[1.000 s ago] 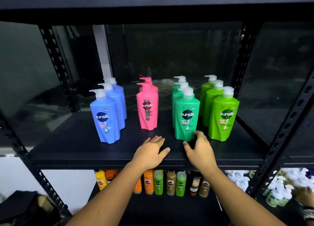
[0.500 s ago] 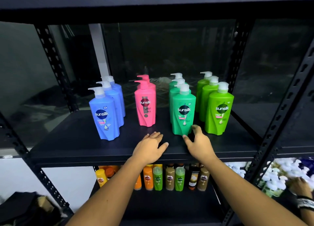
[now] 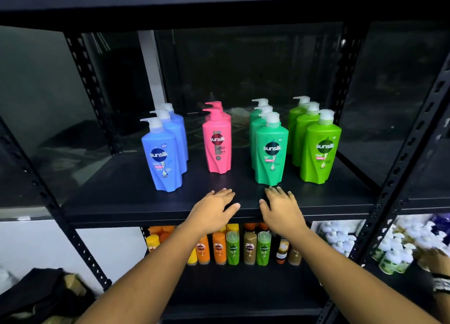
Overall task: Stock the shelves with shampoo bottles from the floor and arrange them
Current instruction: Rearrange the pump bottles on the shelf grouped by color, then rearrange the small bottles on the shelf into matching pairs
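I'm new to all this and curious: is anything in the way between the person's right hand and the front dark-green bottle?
Nothing visible. The right hand lies flat at the front of the shelf, right before the front dark-green bottle, its fingertips almost at the base. The lime-green bottle stands off to the right, apart.

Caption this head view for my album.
Left hand and right hand at the shelf, before four colour-sorted rows of shampoo bottles.
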Demonstrator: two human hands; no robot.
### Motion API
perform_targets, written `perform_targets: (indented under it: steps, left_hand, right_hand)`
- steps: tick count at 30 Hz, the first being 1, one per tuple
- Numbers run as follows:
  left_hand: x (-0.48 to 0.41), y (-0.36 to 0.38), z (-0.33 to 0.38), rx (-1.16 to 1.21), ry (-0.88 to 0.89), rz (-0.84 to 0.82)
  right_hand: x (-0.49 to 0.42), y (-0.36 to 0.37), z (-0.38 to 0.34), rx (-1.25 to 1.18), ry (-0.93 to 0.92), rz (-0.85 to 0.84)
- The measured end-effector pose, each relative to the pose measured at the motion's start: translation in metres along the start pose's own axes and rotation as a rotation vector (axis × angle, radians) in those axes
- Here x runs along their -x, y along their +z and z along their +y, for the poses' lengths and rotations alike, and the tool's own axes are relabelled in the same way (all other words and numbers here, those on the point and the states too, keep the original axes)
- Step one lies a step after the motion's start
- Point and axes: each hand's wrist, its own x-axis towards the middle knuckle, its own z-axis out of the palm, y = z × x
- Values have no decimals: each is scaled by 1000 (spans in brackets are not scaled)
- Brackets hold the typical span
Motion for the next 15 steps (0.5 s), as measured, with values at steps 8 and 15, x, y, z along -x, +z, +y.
perform_targets:
  steps: [8, 15]
  left_hand:
    - [26, -12, -43, -28, 5, 33]
    - [42, -18, -58, -49, 41, 34]
  right_hand:
    - [8, 10, -48, 18, -66, -105]
    - [16, 5, -69, -39, -143, -218]
